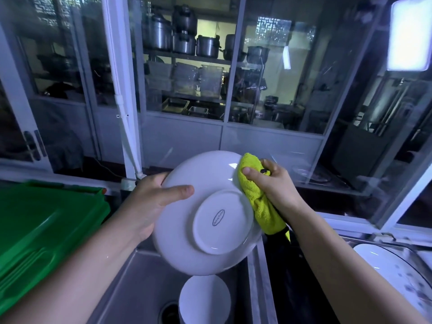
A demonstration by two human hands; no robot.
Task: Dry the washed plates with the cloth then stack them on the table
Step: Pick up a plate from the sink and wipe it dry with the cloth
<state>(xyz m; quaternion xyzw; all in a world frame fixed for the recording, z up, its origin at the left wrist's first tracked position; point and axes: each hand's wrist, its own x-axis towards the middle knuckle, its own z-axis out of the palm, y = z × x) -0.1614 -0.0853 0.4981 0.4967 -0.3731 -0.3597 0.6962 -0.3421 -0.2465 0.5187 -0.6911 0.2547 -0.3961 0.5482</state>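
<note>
Glazed partition (275, 73): fills the background; steel pots (184, 40) and trays stand on shelves behind the glass.
Green plastic crate (42, 220): at the left, beside the sink.
Steel sink (131, 284): below the hands, its drain at the bottom edge of the view.
White plate (205, 174): held in the air over the sink, tilted, underside toward the camera – foot ring and maker's stamp showing.
Patterned dish (392, 272): lower right, beyond the sink's right wall.
Second white plate (204, 298): in the sink next to the drain, directly below the held one.
Left hand (149, 202): grip closed on the plate's left rim – thumb flat across the underside, fingers hidden behind.
Right hand (278, 181): grip closed round the cloth, thumb pressing it against the plate's right rim.
Yellow-green cloth (261, 199): bunched in the right hand, touching the plate's right edge, its tail hanging down.
</note>
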